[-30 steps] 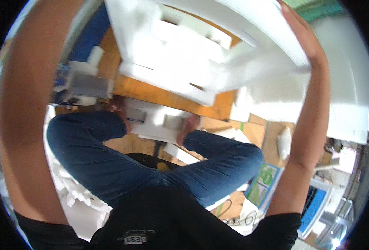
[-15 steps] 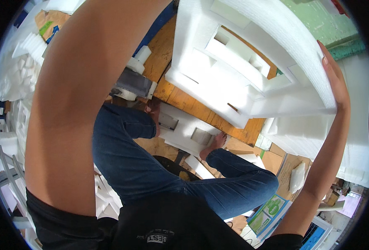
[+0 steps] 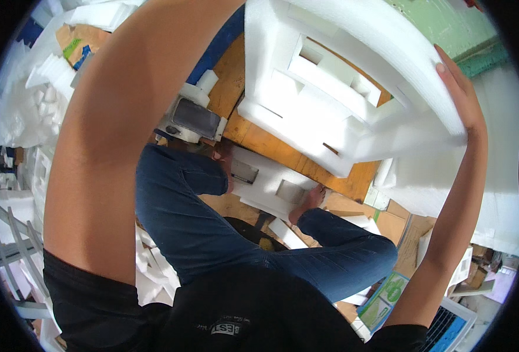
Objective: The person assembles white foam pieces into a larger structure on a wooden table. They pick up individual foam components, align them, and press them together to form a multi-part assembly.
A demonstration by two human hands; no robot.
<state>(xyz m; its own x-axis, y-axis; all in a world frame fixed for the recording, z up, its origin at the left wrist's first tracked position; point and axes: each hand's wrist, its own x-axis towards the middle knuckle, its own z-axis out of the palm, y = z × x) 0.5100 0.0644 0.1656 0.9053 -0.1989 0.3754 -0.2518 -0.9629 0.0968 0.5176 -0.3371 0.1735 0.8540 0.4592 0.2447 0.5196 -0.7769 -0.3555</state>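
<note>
A large white foam packing insert (image 3: 341, 88) is held raised above the wooden worktop (image 3: 283, 149), its long axis slanting down to the right. The right hand (image 3: 456, 88) is clasped on its right edge; the left hand's state cannot be told, being out of view.

Bright, even daylight fills the view, strongest toward one to three o'clock, where the white foam block (image 3: 353, 88) glares and loses surface detail. The left forearm (image 3: 124, 135), close to the lens from eight to twelve o'clock, looks soft and oversized. Shadows lie soft under the legs near six o'clock. The fisheye lens bends straight edges toward the rim, and a black border rings the round picture.
</note>
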